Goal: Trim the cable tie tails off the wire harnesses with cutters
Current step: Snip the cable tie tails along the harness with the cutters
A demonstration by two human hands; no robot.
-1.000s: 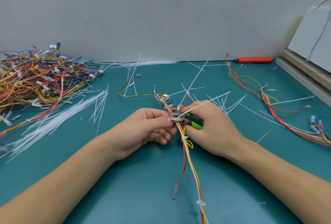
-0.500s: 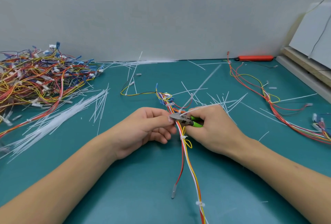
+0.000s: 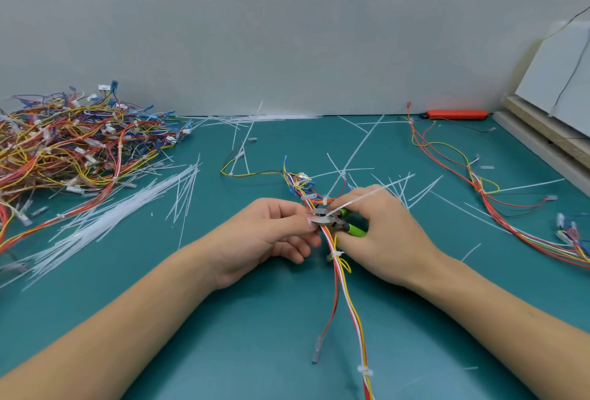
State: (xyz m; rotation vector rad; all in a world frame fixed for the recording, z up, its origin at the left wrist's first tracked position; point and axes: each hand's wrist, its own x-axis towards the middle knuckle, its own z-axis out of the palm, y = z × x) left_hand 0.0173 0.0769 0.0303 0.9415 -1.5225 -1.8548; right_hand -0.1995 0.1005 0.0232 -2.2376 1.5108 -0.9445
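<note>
Not much to report on the person here, they're going totally bare-armed. Both forearms are showing with no sleeves anywhere in the shot. The left hand (image 3: 265, 236) and right hand (image 3: 386, 240) aren't wearing gloves, and no rings, watch or bands are showing on either. The nails on the fingers (image 3: 303, 224) are looking short and unpainted.

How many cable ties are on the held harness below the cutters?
2: the upper tie beside the right hand, the lower tie near the frame's bottom edge. More may be hidden.
</note>
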